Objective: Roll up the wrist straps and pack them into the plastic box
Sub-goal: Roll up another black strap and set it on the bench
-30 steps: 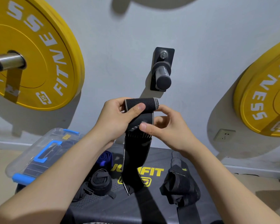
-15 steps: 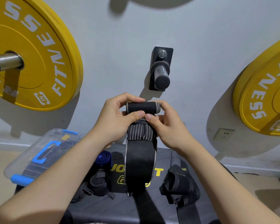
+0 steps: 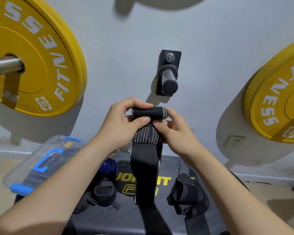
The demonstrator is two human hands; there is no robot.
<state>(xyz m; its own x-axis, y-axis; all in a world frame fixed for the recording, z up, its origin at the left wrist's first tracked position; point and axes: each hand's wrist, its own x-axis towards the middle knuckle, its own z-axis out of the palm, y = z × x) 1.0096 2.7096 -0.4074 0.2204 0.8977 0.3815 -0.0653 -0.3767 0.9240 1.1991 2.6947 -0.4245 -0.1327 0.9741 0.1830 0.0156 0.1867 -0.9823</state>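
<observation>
Head cam: both hands up in front of the wall, left hand [image 3: 124,122] and right hand [image 3: 176,131] pinching the rolled top of a black wrist strap [image 3: 145,167], tail dangling over the bench [image 3: 119,216]. Plastic box [image 3: 32,165] sits lower left.

Gym or home gym. Yellow rubber weight plates lettered FITNESS [image 3: 32,55] hang on steel wall pegs at upper left and right edge. Black padded bench [image 3: 109,216] with yellow logo fills bottom centre.
</observation>
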